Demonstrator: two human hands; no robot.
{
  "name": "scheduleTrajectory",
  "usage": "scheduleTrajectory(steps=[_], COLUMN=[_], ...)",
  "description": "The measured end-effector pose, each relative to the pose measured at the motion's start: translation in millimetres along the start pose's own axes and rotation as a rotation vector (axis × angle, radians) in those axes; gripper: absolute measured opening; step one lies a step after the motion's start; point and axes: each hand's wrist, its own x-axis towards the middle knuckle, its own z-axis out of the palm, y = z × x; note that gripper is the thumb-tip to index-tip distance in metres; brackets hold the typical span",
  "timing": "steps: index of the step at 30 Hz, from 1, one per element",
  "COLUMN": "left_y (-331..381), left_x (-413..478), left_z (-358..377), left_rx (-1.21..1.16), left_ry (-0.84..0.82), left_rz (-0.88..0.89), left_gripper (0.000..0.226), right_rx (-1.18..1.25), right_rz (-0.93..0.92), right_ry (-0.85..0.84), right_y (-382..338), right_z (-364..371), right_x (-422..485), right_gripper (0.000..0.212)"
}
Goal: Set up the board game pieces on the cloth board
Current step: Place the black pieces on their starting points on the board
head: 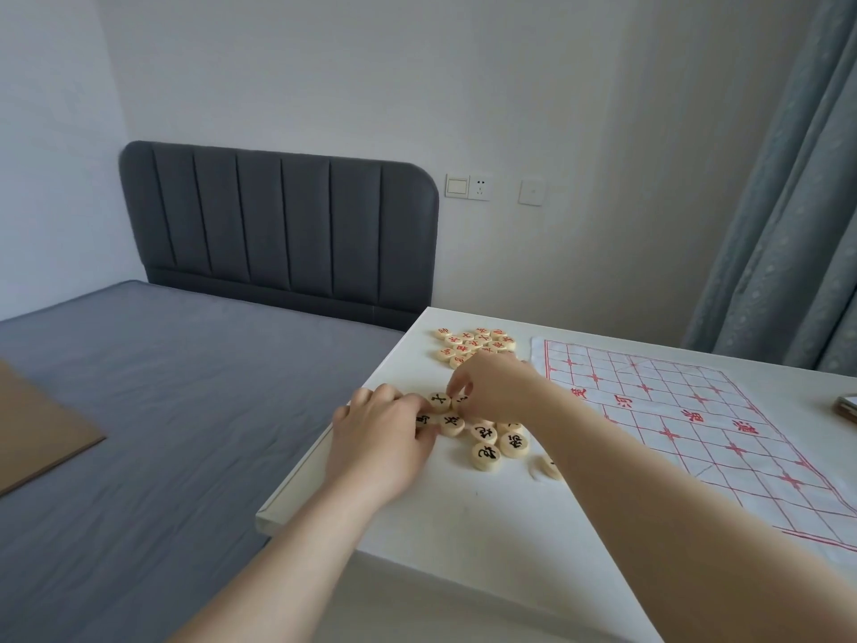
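A white cloth board with a red grid lies flat on the right of the white table; no pieces stand on it. A cluster of pale round pieces with black characters lies left of the board. My left hand rests on the cluster's left side, fingers curled over pieces there. My right hand reaches across from the right and pinches a piece at the cluster's top. A second heap, pieces with red characters, sits further back. One lone piece lies by my right forearm.
A bed with a grey sheet and dark padded headboard adjoins the table's left edge. A brown cardboard sheet lies on the bed. Curtains hang at the right. A dark object pokes in at the table's right edge.
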Motion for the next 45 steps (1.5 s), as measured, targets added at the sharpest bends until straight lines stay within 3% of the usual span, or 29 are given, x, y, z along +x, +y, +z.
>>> scheduleTrajectory(steps=[8, 14, 23, 29, 32, 40, 45], left_y=[2.0, 25.1, 165.9, 229.6, 242.1, 263.4, 262.2], left_x=[-2.0, -15.2, -53.0, -63.2, -60.1, -62.0, -61.9], left_z=[-2.1, -9.7, -5.0, 18.5, 32.4, 57.6, 61.9], left_rx=[-0.142, -0.149, -0.341, -0.272, -0.246, -0.242, -0.277], left_ry=[0.024, 0.087, 0.019, -0.076, -0.097, -0.072, -0.103], left_rz=[0.041, 0.122, 0.420, 0.543, 0.537, 0.573, 0.499], left_gripper=[0.032, 0.032, 0.034, 0.032, 0.033, 0.034, 0.034], right_rx=[0.173, 0.331, 0.434, 0.467, 0.490, 0.365, 0.378], right_rz=[-0.050, -0.003, 0.239, 0.415, 0.443, 0.310, 0.297], right_ry=[0.236, 0.286, 0.415, 0.540, 0.543, 0.450, 0.441], right_y=[19.2, 52.9, 131.3, 193.1, 211.2, 223.3, 224.7], right_z=[-7.4, -13.7, -24.4, -9.3, -0.2, 9.9, 10.9], right_x=[-24.6, -80.3, -184.9, -234.5, -241.0, -243.7, -244.9], right_gripper=[0.030, 0.020, 0.009, 0.011, 0.007, 0.011, 0.014])
